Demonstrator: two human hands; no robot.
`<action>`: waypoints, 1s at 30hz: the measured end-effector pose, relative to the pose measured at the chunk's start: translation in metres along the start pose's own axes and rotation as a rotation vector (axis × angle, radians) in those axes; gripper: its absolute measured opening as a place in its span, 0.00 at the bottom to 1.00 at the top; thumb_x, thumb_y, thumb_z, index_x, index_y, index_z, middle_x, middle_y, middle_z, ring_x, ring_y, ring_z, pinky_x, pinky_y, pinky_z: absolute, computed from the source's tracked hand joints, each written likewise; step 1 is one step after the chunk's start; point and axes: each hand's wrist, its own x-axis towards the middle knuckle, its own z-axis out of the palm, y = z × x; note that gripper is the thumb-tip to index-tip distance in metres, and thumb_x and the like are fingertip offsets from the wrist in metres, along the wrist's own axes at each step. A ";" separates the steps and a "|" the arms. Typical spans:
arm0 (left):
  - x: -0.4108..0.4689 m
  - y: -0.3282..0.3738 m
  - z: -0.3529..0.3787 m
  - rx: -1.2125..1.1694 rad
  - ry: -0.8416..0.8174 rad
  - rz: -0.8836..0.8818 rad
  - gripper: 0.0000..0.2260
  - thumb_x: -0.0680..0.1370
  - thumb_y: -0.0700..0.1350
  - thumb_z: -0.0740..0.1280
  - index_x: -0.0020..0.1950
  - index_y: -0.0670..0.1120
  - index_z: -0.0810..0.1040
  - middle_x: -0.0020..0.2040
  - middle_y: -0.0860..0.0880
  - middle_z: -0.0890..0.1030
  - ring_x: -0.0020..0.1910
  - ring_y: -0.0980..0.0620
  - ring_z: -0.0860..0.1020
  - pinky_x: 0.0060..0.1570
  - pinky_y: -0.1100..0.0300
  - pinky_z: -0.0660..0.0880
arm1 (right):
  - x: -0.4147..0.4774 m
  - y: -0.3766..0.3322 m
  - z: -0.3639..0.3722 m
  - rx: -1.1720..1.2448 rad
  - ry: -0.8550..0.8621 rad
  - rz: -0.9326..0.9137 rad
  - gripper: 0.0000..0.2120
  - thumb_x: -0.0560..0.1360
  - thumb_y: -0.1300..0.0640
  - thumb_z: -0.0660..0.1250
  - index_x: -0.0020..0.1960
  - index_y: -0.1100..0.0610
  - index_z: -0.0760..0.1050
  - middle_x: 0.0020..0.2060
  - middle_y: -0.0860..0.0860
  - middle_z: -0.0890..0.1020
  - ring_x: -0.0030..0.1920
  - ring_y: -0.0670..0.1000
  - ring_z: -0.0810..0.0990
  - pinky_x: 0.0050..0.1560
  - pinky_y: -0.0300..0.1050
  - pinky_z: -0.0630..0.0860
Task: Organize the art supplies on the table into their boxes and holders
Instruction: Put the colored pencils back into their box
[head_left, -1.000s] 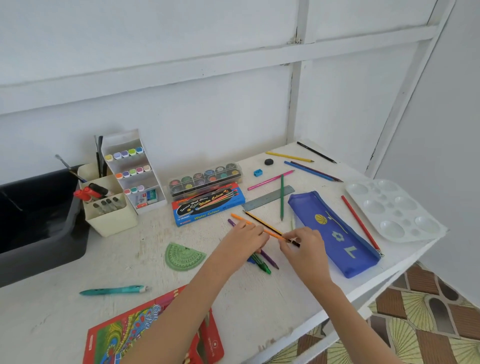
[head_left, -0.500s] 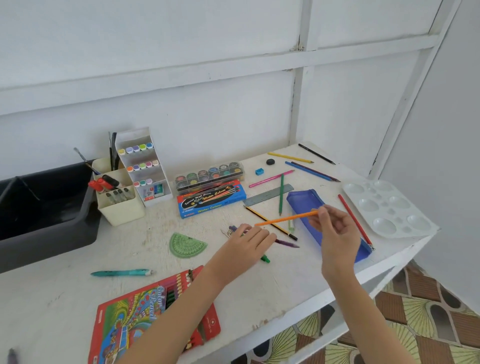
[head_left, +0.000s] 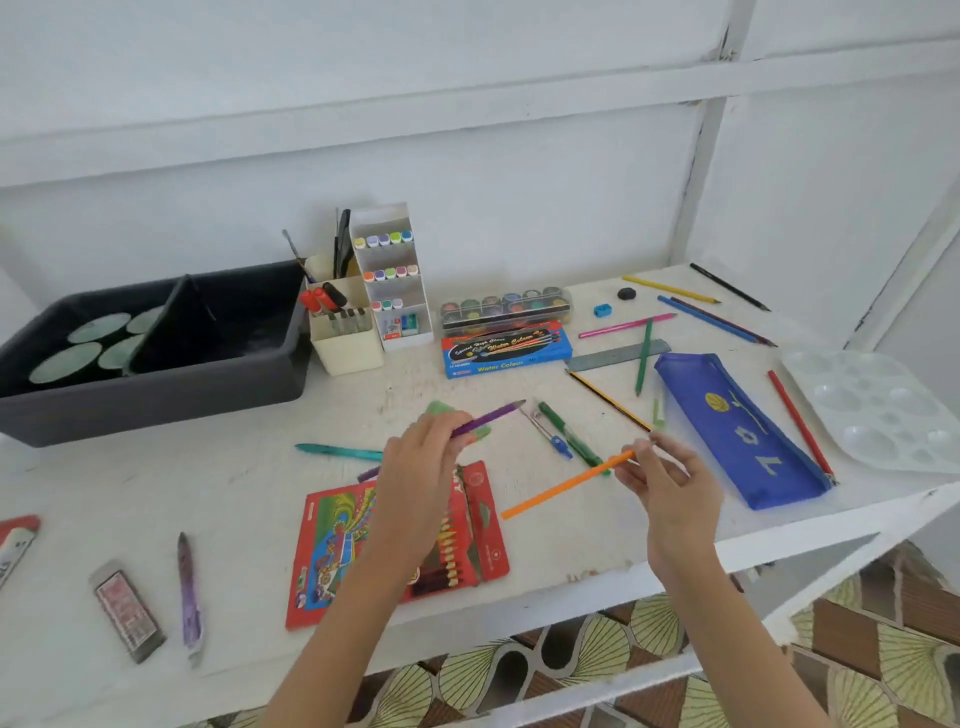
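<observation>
Fingers of right hand (head_left: 670, 483) pinch orange colour pencil (head_left: 566, 484), left hand (head_left: 423, 457) fingers grip purple colour pencil (head_left: 488, 417), both over open red cardboard pencil box (head_left: 483, 540); early stage, many loose pencils on white counter (head_left: 249, 499).

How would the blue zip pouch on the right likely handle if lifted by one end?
The blue pouch looks like thin mesh fabric lying flat, so it would probably sag and fold. It seems empty, hence likely light. Being flat, it should not roll.
</observation>
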 end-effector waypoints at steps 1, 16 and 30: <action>-0.005 -0.008 -0.004 0.049 -0.051 -0.084 0.14 0.82 0.51 0.55 0.60 0.47 0.75 0.46 0.48 0.78 0.43 0.51 0.74 0.46 0.55 0.71 | -0.004 0.005 0.004 -0.019 -0.022 0.014 0.11 0.76 0.61 0.67 0.58 0.61 0.75 0.39 0.56 0.84 0.36 0.50 0.84 0.40 0.41 0.82; -0.073 -0.081 -0.002 0.299 -0.192 -0.315 0.24 0.75 0.66 0.52 0.59 0.48 0.68 0.53 0.53 0.72 0.52 0.57 0.69 0.55 0.63 0.67 | -0.023 0.036 0.021 -0.162 -0.002 0.064 0.11 0.76 0.61 0.68 0.58 0.61 0.75 0.42 0.59 0.83 0.34 0.49 0.84 0.41 0.39 0.82; -0.077 -0.087 0.002 0.287 -0.256 -0.232 0.21 0.82 0.58 0.48 0.74 0.56 0.62 0.75 0.56 0.60 0.75 0.57 0.53 0.74 0.57 0.45 | -0.059 0.068 0.040 -0.845 -0.258 -0.328 0.06 0.67 0.57 0.76 0.39 0.52 0.79 0.43 0.47 0.76 0.49 0.49 0.72 0.47 0.40 0.68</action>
